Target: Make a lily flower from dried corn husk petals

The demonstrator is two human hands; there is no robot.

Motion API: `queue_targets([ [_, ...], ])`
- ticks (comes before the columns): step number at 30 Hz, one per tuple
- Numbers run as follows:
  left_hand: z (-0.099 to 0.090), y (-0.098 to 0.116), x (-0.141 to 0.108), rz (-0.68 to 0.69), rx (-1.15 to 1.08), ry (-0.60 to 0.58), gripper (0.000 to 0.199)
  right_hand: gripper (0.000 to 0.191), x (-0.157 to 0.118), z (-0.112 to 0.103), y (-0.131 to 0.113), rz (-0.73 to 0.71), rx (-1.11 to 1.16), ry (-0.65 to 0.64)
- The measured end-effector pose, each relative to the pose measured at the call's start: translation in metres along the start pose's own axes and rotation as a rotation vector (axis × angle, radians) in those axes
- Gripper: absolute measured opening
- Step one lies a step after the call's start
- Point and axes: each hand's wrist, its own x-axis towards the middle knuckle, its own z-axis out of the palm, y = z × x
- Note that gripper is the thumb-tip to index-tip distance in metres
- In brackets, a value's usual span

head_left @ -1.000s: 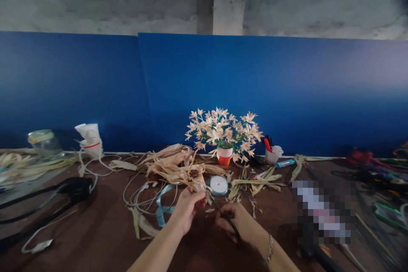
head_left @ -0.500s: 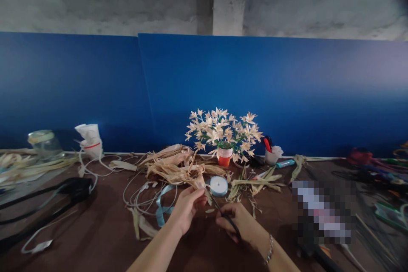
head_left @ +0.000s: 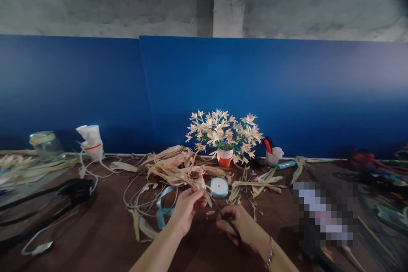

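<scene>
Backdrop: blue panels (head_left: pixel 242 89) along the far edge of the table at 12 o'clock, with a concrete pillar (head_left: pixel 228 4) above.
Bouquet: pale husk lilies with green leaves in a red-and-white paper cup (head_left: pixel 224 158), at 12 o'clock against the panels.
Pot: small grey cup (head_left: pixel 270 159) holding a red-handled tool (head_left: pixel 267 145), at 1 o'clock.
Jar: glass jar (head_left: pixel 46 146) with a pale lid, at 10 o'clock.
Paper: crumpled white paper cup (head_left: pixel 92 141), at 10 o'clock.
Ribbon: roll of pale blue ribbon (head_left: pixel 219 187), at 12 o'clock.
Cable: white cable (head_left: pixel 137 205) looped at 9 o'clock.
Strap: black strap (head_left: pixel 76 190) at 9 o'clock.
Cords: tangled coloured cords (head_left: pixel 366 165) at 2 o'clock.
Blurred: pixelated object (head_left: pixel 323 214) at 4 o'clock, too blurred to tell.
</scene>
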Motion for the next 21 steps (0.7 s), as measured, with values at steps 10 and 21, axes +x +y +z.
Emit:
queue_targets([
  [10,-0.002,0.008,-0.001,0.004,0.069,-0.076,0.015,0.023,-0.007,0.001,-0.018,0.017,0.023,-0.011],
  [21,-0.006,0.016,0.000,0.069,0.202,-0.194,0.022,0.022,-0.005,-0.002,-0.012,0.007,-0.022,-0.024],
])
